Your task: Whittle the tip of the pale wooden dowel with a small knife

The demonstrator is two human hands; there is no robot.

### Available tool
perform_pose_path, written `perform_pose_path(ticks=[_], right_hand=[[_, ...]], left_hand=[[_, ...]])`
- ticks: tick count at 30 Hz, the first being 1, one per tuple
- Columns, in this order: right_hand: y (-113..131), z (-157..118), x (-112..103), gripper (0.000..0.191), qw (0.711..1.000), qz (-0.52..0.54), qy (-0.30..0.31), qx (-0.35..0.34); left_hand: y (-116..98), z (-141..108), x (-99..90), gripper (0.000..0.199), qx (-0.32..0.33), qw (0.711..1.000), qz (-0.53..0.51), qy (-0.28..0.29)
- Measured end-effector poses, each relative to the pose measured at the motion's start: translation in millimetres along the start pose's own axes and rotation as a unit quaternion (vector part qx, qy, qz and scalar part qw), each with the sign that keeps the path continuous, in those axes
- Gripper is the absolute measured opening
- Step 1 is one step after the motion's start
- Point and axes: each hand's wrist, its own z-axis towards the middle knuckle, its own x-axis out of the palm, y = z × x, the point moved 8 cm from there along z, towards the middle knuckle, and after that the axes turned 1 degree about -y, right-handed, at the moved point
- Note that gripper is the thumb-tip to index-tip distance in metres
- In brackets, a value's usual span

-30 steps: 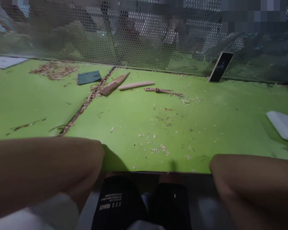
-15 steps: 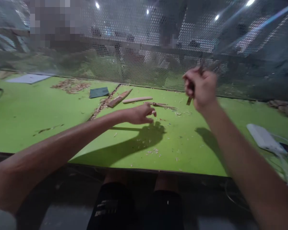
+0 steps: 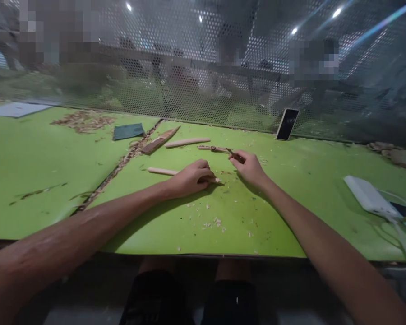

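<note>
My left hand rests low over the green tabletop. Its fingers are closed around a pale wooden stick, whose whittled tip sticks out past the fingertips. My right hand is at the right end of a thin, brown hinged tool lying on the table. Its fingers pinch a thin dark tool; I cannot tell whether this is part of the hinged one. Behind them lie a second pale stick and a brown pointed piece, knife-like.
Wood shavings lie at the back left and along the table seam, beside a dark green sheet. A phone leans against the perforated screen. A white power bank with cables lies right.
My right hand has come down from its raised position to the hinged tool, uncovering the phone. My left hand, its fingers apart before, now closes on the pale stick. The view has shifted slightly.
</note>
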Motion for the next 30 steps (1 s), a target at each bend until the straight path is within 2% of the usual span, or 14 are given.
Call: perform_pose_path(ticks=[3,6,14,20,27,30], right_hand=[[3.0,-3.4,6.2,0.009,1.000,-0.004,0.025,-0.014],[7.3,-5.4,14.8,0.012,0.998,-0.003,0.051,-0.026],[6.6,-7.0,24.8,0.015,0.997,-0.003,0.063,-0.053],[1.4,-4.9,28.2,0.015,0.997,-0.008,0.059,-0.058],[1.0,-4.8,33.9,0.015,0.995,-0.021,0.072,-0.071],[-0.4,-4.0,34.8,0.013,0.994,-0.036,0.076,-0.067]], left_hand=[[5.9,-4.4,-6.3,0.013,-0.002,1.000,-0.017,-0.007],[13.1,-6.2,-9.8,0.012,-0.027,0.999,-0.031,-0.008],[21.1,6.1,-3.4,0.010,-0.072,0.997,-0.015,0.013],[12.7,21.3,5.0,0.009,-0.023,0.999,0.020,0.027],[2.6,17.0,9.9,0.016,0.048,0.995,0.086,0.011],[1.2,16.3,9.3,0.017,0.056,0.993,0.101,0.013]])
